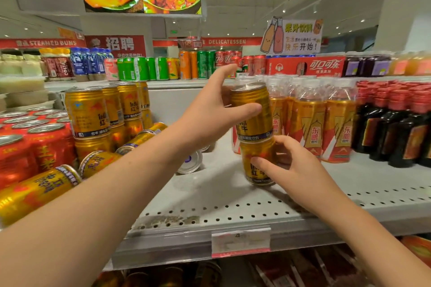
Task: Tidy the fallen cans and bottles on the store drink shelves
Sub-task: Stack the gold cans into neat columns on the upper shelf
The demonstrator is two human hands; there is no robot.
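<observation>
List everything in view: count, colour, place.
upper can: one, gold, stacked on lower can
lower can: one, gold, upright mid-shelf
fallen cans: several, gold, lying at shelf left
standing cans: several, gold, stacked behind the fallen ones
red cans: many, red, far left
bottles: several, gold-and-red labels, right of the two stacked cans
dark bottles: several, red caps, far right
top-shelf cans: many, green, orange, red, shelf above
carton: one, red, shelf above, right
shelf: one, grey, perforated
price tag: one, white and red, shelf edge
left hand: grips upper can
right hand: grips lower can
</observation>
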